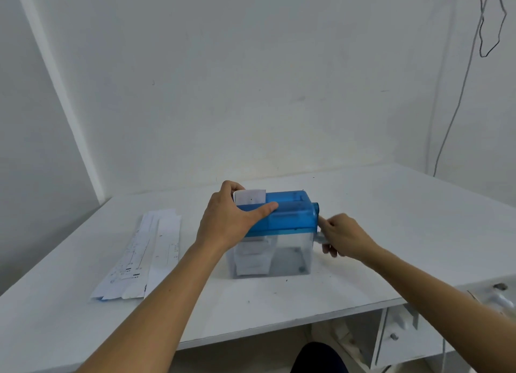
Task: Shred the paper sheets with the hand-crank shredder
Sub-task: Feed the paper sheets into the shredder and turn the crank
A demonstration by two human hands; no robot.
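A hand-crank shredder [290, 216] with a blue top and a clear bin [290, 255] stands mid-table. A short end of a white paper strip [251, 197] sticks up from the slot at its left end. My left hand [229, 219] grips the blue top from the left, thumb along the front edge, fingers behind the strip. My right hand [343, 236] holds the pale crank handle [321, 234] on the shredder's right side. Shredded paper hangs inside the bin at the left.
A pile of long printed paper strips [139, 255] lies on the white table [391, 233] left of the shredder. A wall stands close behind. A cable [458, 102] hangs down the wall at the right. Drawers [396, 336] sit under the table's right end.
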